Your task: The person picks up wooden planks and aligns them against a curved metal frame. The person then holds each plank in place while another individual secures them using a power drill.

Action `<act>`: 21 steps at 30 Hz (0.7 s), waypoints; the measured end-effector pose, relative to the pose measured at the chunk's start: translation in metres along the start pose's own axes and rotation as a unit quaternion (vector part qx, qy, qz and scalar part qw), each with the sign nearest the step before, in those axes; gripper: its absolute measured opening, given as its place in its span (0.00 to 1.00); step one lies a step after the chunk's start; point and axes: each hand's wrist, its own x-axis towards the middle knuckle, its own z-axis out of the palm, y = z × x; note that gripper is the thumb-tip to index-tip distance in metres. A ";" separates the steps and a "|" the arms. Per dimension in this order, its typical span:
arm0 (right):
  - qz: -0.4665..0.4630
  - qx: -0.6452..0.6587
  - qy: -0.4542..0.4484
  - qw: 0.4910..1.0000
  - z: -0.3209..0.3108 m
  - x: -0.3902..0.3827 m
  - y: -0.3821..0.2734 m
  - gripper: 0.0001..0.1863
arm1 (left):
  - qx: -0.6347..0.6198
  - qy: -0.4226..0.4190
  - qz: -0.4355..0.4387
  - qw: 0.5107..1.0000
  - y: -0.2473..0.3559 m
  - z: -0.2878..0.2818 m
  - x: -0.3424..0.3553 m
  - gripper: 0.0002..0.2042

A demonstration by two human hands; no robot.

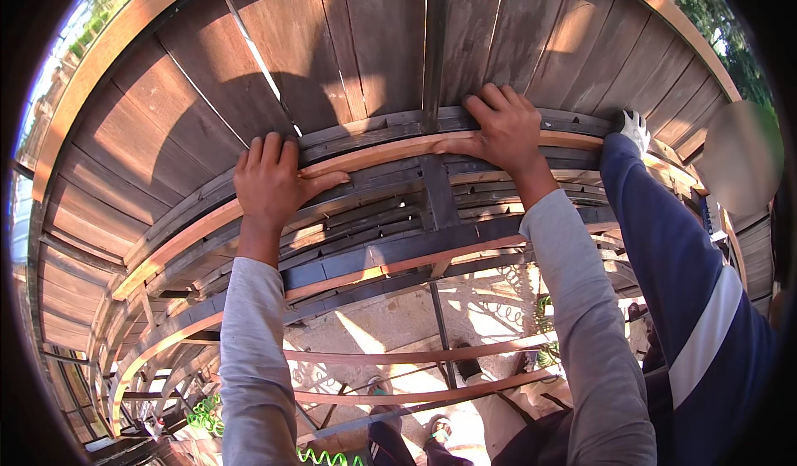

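Note:
A long, reddish-brown wooden strip [374, 154] runs sideways in front of me, against a dark metal frame [365, 128] at the foot of a plank wall [382, 43]. My left hand [270, 171] is closed over it on the left, fingers across the top and thumb stretched along the near side. Right of centre, my right hand [506, 134] grips the same strip, its fingers curled over the top and its thumb pointing left. The fingertips of both hands are partly hidden behind the strip and frame.
At the right, a co-worker's white-gloved hand [635, 131] in a navy sleeve rests at the strip. A dark upright [438, 192] crosses the frame. Lower wooden slats [398, 355] span above the concrete floor [357, 333]. Green coiled hose [206, 416] lies lower left.

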 end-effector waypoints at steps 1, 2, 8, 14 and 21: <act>0.003 0.000 -0.002 1.000 0.000 -0.001 -0.002 0.40 | -0.006 0.033 0.016 0.999 0.002 0.001 0.003 0.38; 0.001 -0.003 -0.001 1.000 -0.001 0.001 -0.001 0.40 | -0.004 0.028 0.017 0.999 0.001 0.000 0.005 0.37; -0.001 -0.003 0.005 1.000 0.002 -0.002 0.000 0.40 | -0.005 0.049 0.033 0.998 -0.003 0.005 0.002 0.37; 0.013 -0.002 -0.003 1.000 0.003 0.000 -0.003 0.40 | 0.001 0.039 0.024 0.999 -0.004 0.002 0.005 0.37; 0.016 0.024 0.002 1.000 0.001 -0.003 0.001 0.40 | -0.002 0.047 0.028 0.998 -0.004 0.005 0.001 0.35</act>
